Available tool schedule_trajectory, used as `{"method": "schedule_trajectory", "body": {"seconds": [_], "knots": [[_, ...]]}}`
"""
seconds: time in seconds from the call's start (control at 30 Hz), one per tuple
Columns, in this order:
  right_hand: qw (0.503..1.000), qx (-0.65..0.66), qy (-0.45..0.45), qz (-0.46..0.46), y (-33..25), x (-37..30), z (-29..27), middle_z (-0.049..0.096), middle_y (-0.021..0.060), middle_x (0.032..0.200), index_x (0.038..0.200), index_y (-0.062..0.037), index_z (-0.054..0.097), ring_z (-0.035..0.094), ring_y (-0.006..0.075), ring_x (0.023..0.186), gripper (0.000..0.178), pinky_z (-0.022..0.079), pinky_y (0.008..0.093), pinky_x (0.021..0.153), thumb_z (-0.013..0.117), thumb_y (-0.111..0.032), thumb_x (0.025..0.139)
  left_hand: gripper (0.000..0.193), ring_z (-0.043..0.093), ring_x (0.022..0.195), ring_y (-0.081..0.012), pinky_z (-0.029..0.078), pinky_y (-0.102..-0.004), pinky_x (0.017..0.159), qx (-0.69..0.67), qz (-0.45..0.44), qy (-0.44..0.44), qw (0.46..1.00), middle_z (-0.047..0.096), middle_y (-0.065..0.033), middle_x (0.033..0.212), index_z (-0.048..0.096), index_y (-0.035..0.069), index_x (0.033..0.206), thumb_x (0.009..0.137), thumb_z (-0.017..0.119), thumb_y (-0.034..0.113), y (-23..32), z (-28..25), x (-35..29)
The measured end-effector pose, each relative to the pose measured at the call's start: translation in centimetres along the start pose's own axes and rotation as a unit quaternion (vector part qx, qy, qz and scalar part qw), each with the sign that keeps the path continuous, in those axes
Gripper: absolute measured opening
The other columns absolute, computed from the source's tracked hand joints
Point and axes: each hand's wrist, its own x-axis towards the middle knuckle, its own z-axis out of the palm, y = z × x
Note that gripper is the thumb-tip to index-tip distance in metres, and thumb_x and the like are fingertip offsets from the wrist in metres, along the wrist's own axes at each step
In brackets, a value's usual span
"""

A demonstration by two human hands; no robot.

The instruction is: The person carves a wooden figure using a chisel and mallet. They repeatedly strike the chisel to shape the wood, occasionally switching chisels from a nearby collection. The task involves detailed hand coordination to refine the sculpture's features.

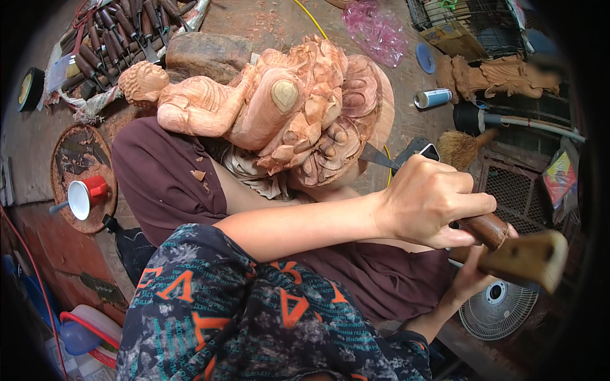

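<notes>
A carved wooden seated figure (pixel 197 108) lies on its side across my lap, its curly-haired head to the left and its petalled base to the right. My left hand (pixel 435 200) is closed around the brown handle of a chisel (pixel 379 156). The chisel's dark blade reaches the edge of the carved base. Just below and beyond it, my right hand (pixel 473 274) grips a wooden mallet (pixel 524 260), slightly blurred, whose head is close to the chisel's handle end. Part of the right hand is hidden behind the mallet.
Many wood-handled chisels (pixel 117 41) lie on a cloth at the upper left. Below them, a red mug (pixel 95 189) stands on a round tray (pixel 57 171). A wooden block (pixel 210 54) rests behind the figure. To the right are a can (pixel 433 98), a brush (pixel 457 149) and a fan (pixel 499 311).
</notes>
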Motion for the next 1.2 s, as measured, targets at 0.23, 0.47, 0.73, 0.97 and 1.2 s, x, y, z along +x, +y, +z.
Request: {"method": "schedule_trajectory", "body": {"seconds": [0.23, 0.47, 0.73, 0.97, 1.2], "knots": [[0.994, -0.099, -0.001, -0.034, -0.1, -0.9, 1.1, 0.053, 0.0153, 0.118, 0.125, 0.0059, 0.045, 0.056, 0.0266, 0.102, 0.052, 0.046, 0.0388, 0.092, 0.068, 0.004, 0.079, 0.043, 0.057, 0.053, -0.0198, 0.045, -0.0335, 0.046, 0.002, 0.003, -0.005, 1.000, 0.051, -0.0016, 0.064, 0.067, 0.015, 0.097, 0.058, 0.076, 0.031, -0.1, -0.2, 0.0], [0.999, -0.041, 0.020, 0.026, 0.0, -0.5, 0.3, 0.056, 0.0142, 0.109, 0.123, 0.0057, 0.048, 0.057, 0.0232, 0.102, 0.042, 0.047, 0.0350, 0.090, 0.062, -0.004, 0.085, 0.040, 0.056, 0.053, -0.0195, 0.043, -0.0334, 0.045, 0.005, 0.009, -0.003, 1.000, 0.049, -0.0009, 0.062, 0.067, 0.016, 0.095, 0.060, 0.075, 0.032, -0.1, -0.1, -0.3], [0.995, 0.063, -0.008, 0.080, -1.4, -0.9, 1.3, 0.052, 0.0078, 0.093, 0.122, -0.0005, 0.044, 0.051, 0.0139, 0.082, 0.050, 0.044, 0.0275, 0.069, 0.048, -0.041, 0.093, 0.037, 0.048, 0.050, -0.0144, 0.037, -0.0287, 0.043, 0.033, 0.071, -0.009, 0.997, 0.044, 0.0022, 0.065, 0.068, 0.017, 0.100, 0.074, 0.062, 0.042, 1.7, 0.4, -2.1], [1.000, 0.003, -0.020, -0.013, -1.8, -0.9, 1.1, 0.054, 0.0109, 0.085, 0.124, 0.0016, 0.042, 0.054, 0.0160, 0.075, 0.053, 0.046, 0.0290, 0.069, 0.047, -0.042, 0.095, 0.043, 0.049, 0.051, -0.0159, 0.039, -0.0306, 0.045, 0.032, 0.078, -0.035, 0.996, 0.044, 0.0008, 0.065, 0.067, 0.016, 0.099, 0.080, 0.056, 0.053, 0.8, 0.0, -1.9], [0.997, 0.075, -0.010, 0.009, -2.1, -0.8, 1.0, 0.055, 0.0117, 0.085, 0.128, 0.0015, 0.037, 0.054, 0.0165, 0.075, 0.049, 0.047, 0.0302, 0.070, 0.052, -0.029, 0.092, 0.045, 0.050, 0.051, -0.0171, 0.039, -0.0314, 0.045, 0.016, 0.072, -0.036, 0.997, 0.045, 0.0003, 0.065, 0.067, 0.015, 0.099, 0.078, 0.058, 0.053, 0.9, -0.1, -1.7]]}}
